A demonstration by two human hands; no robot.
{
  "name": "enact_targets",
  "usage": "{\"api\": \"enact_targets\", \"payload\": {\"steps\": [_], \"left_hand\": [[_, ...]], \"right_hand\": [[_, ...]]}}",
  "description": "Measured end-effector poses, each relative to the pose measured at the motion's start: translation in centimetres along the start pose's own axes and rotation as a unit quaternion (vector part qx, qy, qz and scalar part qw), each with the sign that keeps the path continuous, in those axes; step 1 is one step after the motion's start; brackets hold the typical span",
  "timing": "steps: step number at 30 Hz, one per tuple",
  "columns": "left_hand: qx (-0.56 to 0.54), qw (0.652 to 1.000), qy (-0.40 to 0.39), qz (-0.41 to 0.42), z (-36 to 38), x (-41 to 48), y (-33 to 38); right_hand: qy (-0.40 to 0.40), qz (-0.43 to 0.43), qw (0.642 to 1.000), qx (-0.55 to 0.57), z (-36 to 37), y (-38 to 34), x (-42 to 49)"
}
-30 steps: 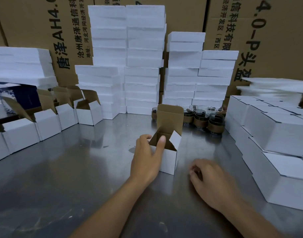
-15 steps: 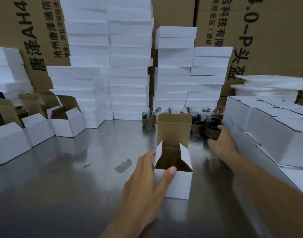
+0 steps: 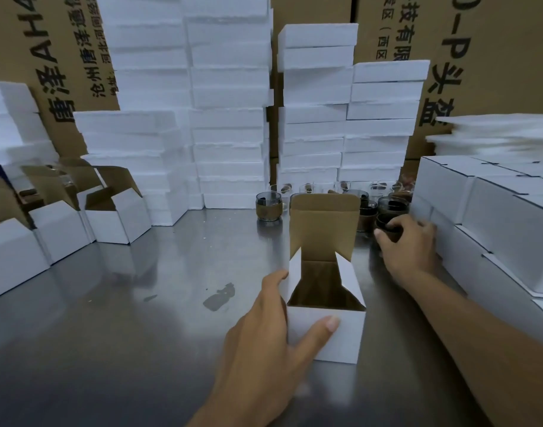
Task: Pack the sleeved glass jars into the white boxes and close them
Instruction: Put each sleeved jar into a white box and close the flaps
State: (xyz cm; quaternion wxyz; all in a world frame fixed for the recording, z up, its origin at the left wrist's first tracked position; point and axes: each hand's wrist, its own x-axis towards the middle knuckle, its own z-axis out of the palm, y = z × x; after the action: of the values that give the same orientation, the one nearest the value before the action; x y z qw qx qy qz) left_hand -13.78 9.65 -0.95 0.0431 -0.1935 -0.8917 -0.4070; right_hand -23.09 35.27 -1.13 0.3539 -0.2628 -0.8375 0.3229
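Right hand (image 3: 412,251): curled round a jar (image 3: 383,222).
Left hand (image 3: 264,343): my grip steadies the open box (image 3: 341,337).
Box: left of my right hand, nearer me, mouth up, lid (image 3: 324,223) upright behind.

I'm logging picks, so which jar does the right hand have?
The nearest jar, right of the open box's raised flap: the right hand curls round it. The other jars stand untouched.

The one wide-angle camera, worn on the head, looks forward and down from close above the open box (image 3: 347,343) on the steel table (image 3: 110,334), facing the jars (image 3: 268,208), the white foam stacks (image 3: 230,118) and the brown cartons (image 3: 479,57) behind.
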Motion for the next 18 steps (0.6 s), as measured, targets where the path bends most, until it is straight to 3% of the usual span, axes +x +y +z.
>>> {"api": "enact_targets", "payload": {"steps": [7, 18], "left_hand": [[0.029, 0.999, 0.010, 0.008, -0.1, -0.5, 0.4], [0.123, 0.992, 0.031, 0.004, 0.1, -0.8, 0.3]], "right_hand": [[-0.072, -0.011, 0.997, 0.038, -1.0, -0.9, -2.7], [-0.037, -0.116, 0.947, 0.297, -11.5, -10.2, -7.3]]}}
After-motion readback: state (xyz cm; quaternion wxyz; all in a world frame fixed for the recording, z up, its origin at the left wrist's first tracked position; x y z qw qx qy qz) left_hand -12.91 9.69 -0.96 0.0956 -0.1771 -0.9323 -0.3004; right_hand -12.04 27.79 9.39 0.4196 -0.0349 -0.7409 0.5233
